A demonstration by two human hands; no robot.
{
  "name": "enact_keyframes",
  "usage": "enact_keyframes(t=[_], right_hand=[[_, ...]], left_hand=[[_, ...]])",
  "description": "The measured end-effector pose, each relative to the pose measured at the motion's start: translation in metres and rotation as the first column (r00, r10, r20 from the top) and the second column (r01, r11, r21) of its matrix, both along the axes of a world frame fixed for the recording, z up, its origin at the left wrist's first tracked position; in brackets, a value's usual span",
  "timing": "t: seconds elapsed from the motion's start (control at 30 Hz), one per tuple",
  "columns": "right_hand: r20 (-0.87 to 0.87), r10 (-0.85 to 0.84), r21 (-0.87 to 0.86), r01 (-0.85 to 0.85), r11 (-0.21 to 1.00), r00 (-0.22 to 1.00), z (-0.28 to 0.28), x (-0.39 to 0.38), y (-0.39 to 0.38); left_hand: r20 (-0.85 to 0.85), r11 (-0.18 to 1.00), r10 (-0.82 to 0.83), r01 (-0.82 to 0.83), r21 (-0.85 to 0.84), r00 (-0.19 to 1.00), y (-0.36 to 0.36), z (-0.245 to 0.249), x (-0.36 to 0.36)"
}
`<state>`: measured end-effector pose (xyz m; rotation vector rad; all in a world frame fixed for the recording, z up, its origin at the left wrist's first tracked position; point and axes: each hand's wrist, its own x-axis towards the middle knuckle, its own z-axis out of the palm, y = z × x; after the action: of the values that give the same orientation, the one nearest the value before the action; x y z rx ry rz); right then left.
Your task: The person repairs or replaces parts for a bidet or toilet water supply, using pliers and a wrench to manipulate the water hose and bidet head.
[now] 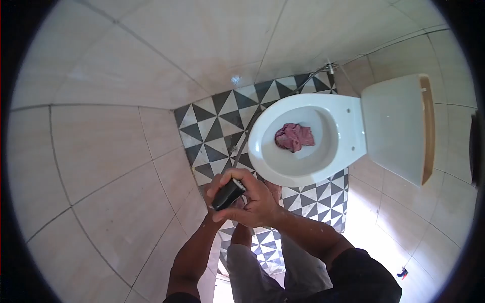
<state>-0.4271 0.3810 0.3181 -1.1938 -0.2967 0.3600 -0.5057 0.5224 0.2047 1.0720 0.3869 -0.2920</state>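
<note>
Two hands meet just in front of the toilet (283,174), at its near rim. The right hand (257,202) is closed around a black handle (228,193), fingers curled over its top. The left hand (208,192) lies under and behind the right and is mostly covered, so I cannot tell whether it grips. A thin hose (247,136) runs along the left side of the toilet towards the hands. Inside the toilet bowl lies a crumpled pink cloth (294,136). Black-and-white patterned floor tiles (212,126) surround the toilet, and its tank (396,126) sits at the far end, away from the hands.
</note>
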Motion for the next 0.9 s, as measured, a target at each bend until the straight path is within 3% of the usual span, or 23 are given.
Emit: enact_keyframes(t=[0.03, 0.13, 0.2, 0.27, 0.3, 0.33, 0.37, 0.4, 0.43, 0.5, 0.57, 0.6, 0.63, 0.67, 0.7, 0.73, 0.77, 0.8, 0.87, 0.9], right_hand=[[0.010, -0.070, -0.003, 0.070, 0.998, 0.998, 0.016, 0.006, -0.005], [0.051, -0.075, -0.004, 0.076, 0.997, 0.996, 0.054, 0.033, -0.044], [0.043, -0.077, -0.030, 0.078, 0.997, 0.996, 0.082, 0.045, -0.077], [-0.174, 0.012, 0.287, 0.039, 0.957, 0.985, 0.092, 0.049, -0.100], [-0.256, 0.010, 0.425, 0.104, 0.899, 0.967, 0.092, 0.049, -0.105], [-0.255, -0.005, 0.427, 0.117, 0.896, 0.967, 0.095, 0.051, -0.113], [-0.364, 0.038, 0.435, 0.134, 0.890, 0.931, 0.096, 0.052, -0.123], [-0.465, 0.084, 0.443, 0.150, 0.884, 0.881, 0.098, 0.053, -0.131], [-0.460, -0.001, 0.381, 0.199, 0.903, 0.888, 0.101, 0.056, -0.131], [-0.490, -0.018, 0.443, 0.267, 0.856, 0.872, 0.090, 0.064, -0.145], [-0.521, -0.039, 0.499, 0.341, 0.796, 0.853, 0.077, 0.071, -0.149], [-0.551, -0.213, 0.279, 0.419, 0.864, 0.807, 0.075, 0.075, -0.149], [-0.541, -0.385, 0.042, 0.482, 0.875, 0.747, 0.074, 0.081, -0.149], [-0.543, -0.400, 0.037, 0.497, 0.867, 0.738, 0.073, 0.089, -0.156], [0.036, -0.449, -0.196, 0.447, 0.873, 0.893, 0.077, 0.102, -0.170], [0.568, -0.204, -0.423, 0.496, 0.759, 0.797, 0.086, 0.112, -0.180], [0.515, -0.019, -0.570, 0.359, 0.739, 0.857, 0.102, 0.112, -0.185], [0.498, -0.032, -0.579, 0.359, 0.732, 0.867, 0.103, 0.108, -0.185], [0.539, 0.390, -0.794, 0.296, 0.532, 0.746, 0.101, 0.108, -0.182], [0.527, 0.480, -0.842, 0.357, 0.404, 0.701, 0.087, 0.097, -0.175]], left_hand=[[0.047, 0.998, 0.023, -0.025, 0.056, 0.999, -0.013, 0.032, 0.021], [0.053, 0.996, 0.003, -0.008, 0.094, 0.999, -0.039, 0.091, 0.066], [0.064, 0.934, -0.320, 0.302, 0.192, 0.945, -0.046, 0.103, 0.082], [0.054, 0.790, -0.567, 0.523, 0.321, 0.822, -0.063, 0.136, 0.107], [0.018, 0.682, -0.702, 0.665, 0.304, 0.712, -0.073, 0.142, 0.116], [-0.018, 0.551, -0.816, 0.787, 0.279, 0.578, -0.082, 0.151, 0.124], [-0.051, 0.459, -0.870, 0.844, 0.278, 0.490, -0.086, 0.162, 0.131], [-0.054, 0.447, -0.876, 0.850, 0.277, 0.479, -0.092, 0.157, 0.134], [-0.019, 0.442, -0.888, 0.863, 0.244, 0.460, -0.096, 0.144, 0.134], [0.012, 0.422, -0.903, 0.880, 0.216, 0.430, -0.101, 0.132, 0.139], [-0.124, 0.279, -0.914, 0.821, 0.498, 0.386, -0.106, 0.127, 0.147], [-0.128, 0.264, -0.920, 0.828, 0.494, 0.370, -0.110, 0.126, 0.152], [-0.109, 0.338, -0.882, 0.776, 0.532, 0.459, -0.114, 0.125, 0.157], [-0.083, 0.408, -0.837, 0.716, 0.566, 0.542, -0.115, 0.124, 0.164], [-0.074, 0.396, -0.850, 0.724, 0.565, 0.522, -0.114, 0.120, 0.176], [-0.072, 0.359, -0.883, 0.766, 0.533, 0.464, -0.110, 0.114, 0.189], [-0.080, 0.320, -0.910, 0.810, 0.491, 0.408, -0.105, 0.109, 0.195], [-0.089, 0.279, -0.932, 0.851, 0.446, 0.352, -0.102, 0.108, 0.198], [-0.074, 0.278, -0.935, 0.845, 0.457, 0.347, -0.100, 0.111, 0.208], [-0.076, 0.155, -0.971, 0.839, 0.521, 0.226, -0.097, 0.108, 0.210]])
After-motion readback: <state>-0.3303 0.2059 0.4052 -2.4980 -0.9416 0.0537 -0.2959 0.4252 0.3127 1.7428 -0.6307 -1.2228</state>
